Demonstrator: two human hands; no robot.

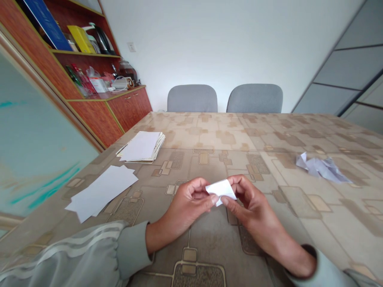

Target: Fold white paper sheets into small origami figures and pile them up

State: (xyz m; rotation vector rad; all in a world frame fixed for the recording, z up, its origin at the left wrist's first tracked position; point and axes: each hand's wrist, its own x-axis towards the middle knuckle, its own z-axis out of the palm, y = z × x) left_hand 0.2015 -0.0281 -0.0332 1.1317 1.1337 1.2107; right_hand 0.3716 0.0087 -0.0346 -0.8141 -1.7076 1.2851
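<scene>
Both hands meet over the near middle of the patterned table (269, 135). Between them is a small folded piece of white paper (222, 188). My left hand (188, 203) pinches its left end with thumb and curled fingers. My right hand (248, 203) grips its right side, thumb underneath and fingers curled over the top. The paper is held just above the tabletop. Grey sleeves cover both forearms.
Loose white sheets (100, 191) lie at the near left, a stack of paper (142, 146) behind them. Several folded or crumpled white papers (321, 167) lie at the right. Two grey chairs (224, 99) stand at the far edge. A wooden cabinet (98, 79) fills the left.
</scene>
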